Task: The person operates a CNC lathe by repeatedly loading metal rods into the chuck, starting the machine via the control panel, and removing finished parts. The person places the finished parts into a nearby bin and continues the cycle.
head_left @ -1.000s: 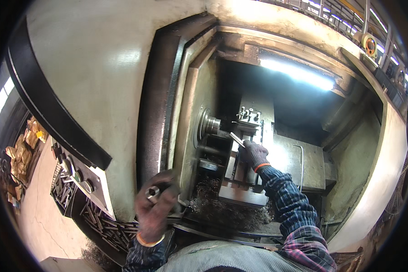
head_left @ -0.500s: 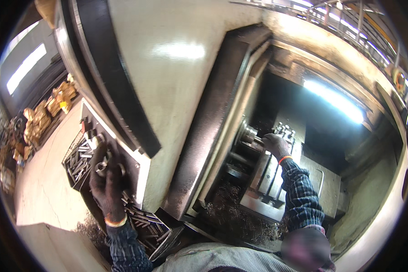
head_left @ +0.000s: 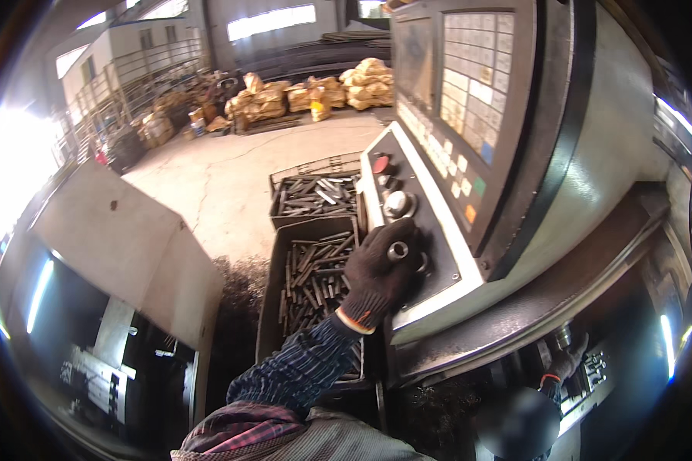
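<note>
My left hand (head_left: 377, 269), in a dark knit glove, is at the machine's sloping control panel (head_left: 440, 290). Its fingers are closed around a short metal tube (head_left: 397, 251), whose round open end shows. Just beyond the fingers sits a shiny round knob (head_left: 398, 203), with a red button (head_left: 381, 164) farther up. Inside the lathe, at the lower right, my gloved right hand (head_left: 567, 363) is close to the metal chuck (head_left: 563, 336). Its fingers are small and partly hidden, so their grip is unclear. Bolts of a tool holder (head_left: 594, 369) stand beside that hand.
Left of the panel are a bin of dark metal rods (head_left: 265, 307) and a crate of similar pieces (head_left: 272, 219). A screen housing (head_left: 507, 154) rises over the panel. Another machine (head_left: 123, 238) stands at left; wrapped bundles (head_left: 261, 100) lie along the far floor.
The view has swung left, bringing the control panel to the middle and the lathe interior to the lower right. My left hand still has the tube; my right hand remains by the chuck.
</note>
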Tool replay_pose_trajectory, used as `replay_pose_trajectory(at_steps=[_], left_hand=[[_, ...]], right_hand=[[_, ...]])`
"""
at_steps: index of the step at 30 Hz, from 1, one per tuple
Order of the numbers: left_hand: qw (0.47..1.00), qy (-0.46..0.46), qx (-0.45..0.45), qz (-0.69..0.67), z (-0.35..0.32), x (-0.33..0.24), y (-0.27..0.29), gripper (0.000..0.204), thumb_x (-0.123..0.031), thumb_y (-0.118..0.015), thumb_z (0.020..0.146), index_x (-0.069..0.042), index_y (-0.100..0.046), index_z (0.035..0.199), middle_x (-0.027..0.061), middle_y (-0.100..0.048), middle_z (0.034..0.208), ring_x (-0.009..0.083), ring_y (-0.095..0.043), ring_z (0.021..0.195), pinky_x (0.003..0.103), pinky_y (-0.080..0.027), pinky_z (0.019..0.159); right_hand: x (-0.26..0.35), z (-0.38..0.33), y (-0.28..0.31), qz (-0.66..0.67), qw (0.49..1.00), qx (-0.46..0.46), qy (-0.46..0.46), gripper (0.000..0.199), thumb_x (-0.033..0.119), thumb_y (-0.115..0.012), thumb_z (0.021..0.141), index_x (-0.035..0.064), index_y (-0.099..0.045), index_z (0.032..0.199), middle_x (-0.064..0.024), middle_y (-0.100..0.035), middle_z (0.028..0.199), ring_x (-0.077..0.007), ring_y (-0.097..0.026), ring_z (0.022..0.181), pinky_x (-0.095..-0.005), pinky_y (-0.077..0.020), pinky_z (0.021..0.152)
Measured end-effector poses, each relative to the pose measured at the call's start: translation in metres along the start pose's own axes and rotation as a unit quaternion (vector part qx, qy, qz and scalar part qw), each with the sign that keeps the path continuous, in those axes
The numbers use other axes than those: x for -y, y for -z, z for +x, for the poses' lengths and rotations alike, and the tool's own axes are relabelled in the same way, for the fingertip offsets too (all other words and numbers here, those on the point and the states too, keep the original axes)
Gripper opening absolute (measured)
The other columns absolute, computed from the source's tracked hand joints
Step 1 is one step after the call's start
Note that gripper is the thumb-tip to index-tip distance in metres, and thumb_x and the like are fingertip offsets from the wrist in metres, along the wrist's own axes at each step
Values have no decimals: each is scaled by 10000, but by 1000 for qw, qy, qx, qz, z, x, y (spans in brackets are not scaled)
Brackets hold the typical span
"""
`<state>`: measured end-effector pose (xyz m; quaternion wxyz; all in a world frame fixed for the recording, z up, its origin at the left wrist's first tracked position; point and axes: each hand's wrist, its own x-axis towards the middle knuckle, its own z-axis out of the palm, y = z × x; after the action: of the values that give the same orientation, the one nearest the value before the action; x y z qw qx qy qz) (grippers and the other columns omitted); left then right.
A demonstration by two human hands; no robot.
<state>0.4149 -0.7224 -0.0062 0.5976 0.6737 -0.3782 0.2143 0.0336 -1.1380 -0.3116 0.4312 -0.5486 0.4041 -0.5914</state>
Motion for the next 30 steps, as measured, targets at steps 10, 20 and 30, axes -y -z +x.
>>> replay_pose_trajectory(at_steps=[10, 20, 30], left_hand=[[992, -117, 27, 28, -30, -24, 18, 414, -24, -760, 845, -124, -711, 1244, 96, -746, 1127, 258, -745, 1000, 341, -604, 808], [978, -31, 195, 73, -20, -26, 38, 593, -328, -786, 816, -237, -588, 1367, 57, -645, 1365, 313, -731, 1016, 412, -611, 826], [929, 23, 349, -123, -116, -6, 123, 510, -170, -617, 953, -156, -541, 1457, 146, -463, 1571, 366, -574, 1320, 439, -519, 1041]], right_hand=[[-6, 9, -4, 26, 1000, -3, -16, 762, -165, -390, 864, 71, -342, 1587, -202, -369, 1611, -331, -382, 1478, -449, -402, 1182], [114, -59, -20, -279, 931, -161, 173, 431, 72, -508, 1033, 99, -504, 1463, -196, -599, 1385, -289, -618, 1195, -385, -508, 1031], [264, -262, -102, -172, 913, -31, 370, 253, 144, -627, 1029, -44, -681, 1189, -178, -725, 1144, -266, -711, 890, -345, -597, 775]])
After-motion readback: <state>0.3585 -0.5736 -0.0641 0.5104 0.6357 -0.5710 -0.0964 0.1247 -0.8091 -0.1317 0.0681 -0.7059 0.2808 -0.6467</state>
